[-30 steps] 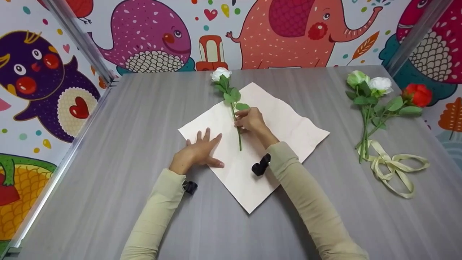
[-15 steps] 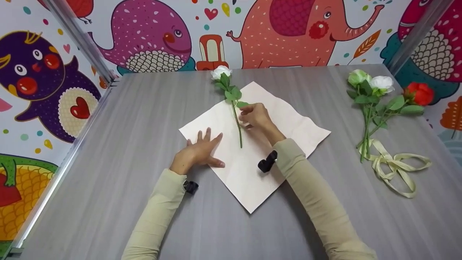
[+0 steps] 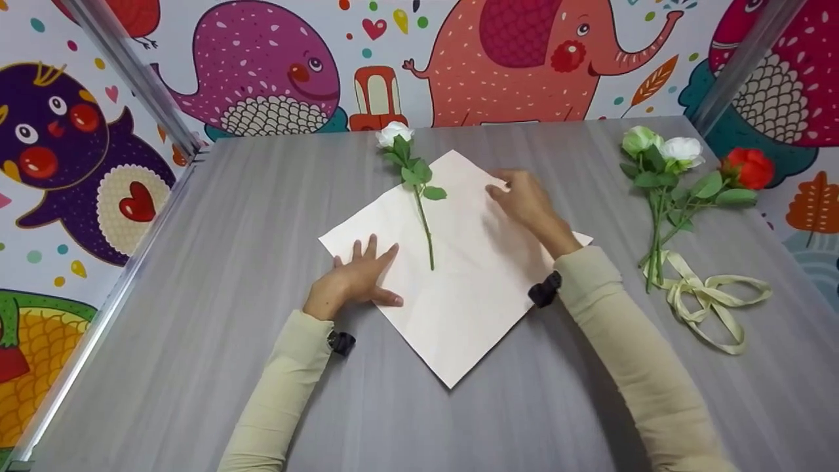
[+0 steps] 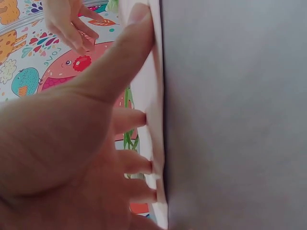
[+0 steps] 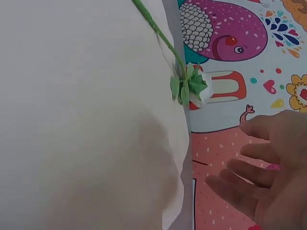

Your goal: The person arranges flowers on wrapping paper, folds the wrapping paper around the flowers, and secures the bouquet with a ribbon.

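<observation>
Paper (image 3: pixel 478 262) lies diagonal on the table (image 3: pixel 262 196), the white rose (image 3: pixel 409 177) loose across it. Left hand (image 3: pixel 357 278) presses flat; right hand (image 3: pixel 524 200) hovers relaxed, grasping nothing. A careless brush could roll the stem.

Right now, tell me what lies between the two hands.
In the head view, the white rose lies on the paper sheet between the left hand and the right hand.

No readable text, label, brand, number or sign shows in any view; the wall covering (image 3: pixel 524 59) bears only cartoon animals, hearts and leaves, and the wrapping paper (image 3: pixel 472 288) is blank.
</observation>
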Tool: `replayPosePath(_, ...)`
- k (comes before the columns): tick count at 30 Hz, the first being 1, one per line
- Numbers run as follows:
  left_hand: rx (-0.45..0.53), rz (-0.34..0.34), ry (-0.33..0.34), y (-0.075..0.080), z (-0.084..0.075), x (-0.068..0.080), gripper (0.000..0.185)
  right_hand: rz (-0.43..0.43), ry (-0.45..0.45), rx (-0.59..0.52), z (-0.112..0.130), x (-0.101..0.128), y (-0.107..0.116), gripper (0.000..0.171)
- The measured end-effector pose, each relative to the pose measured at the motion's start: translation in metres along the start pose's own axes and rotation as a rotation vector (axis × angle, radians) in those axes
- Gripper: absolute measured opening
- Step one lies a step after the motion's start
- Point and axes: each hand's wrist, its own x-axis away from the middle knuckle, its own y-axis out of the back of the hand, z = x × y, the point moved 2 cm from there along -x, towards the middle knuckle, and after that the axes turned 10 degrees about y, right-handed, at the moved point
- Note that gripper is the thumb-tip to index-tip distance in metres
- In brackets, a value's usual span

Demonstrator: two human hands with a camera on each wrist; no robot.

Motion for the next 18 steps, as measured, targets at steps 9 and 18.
replayPosePath(9, 0.01, -0.003, -0.008, -0.002, 0.001, 0.001, 0.105, -0.116, -0.045, 0.091, -0.034, 0.026, 0.045, 0.052)
replayPosePath(18, 0.005, -0.008, -0.014, 0.001, 0.0, 0.0, 0.106, -0.196, -0.161, 0.121, -0.07, 0.05, 0.084, 0.052)
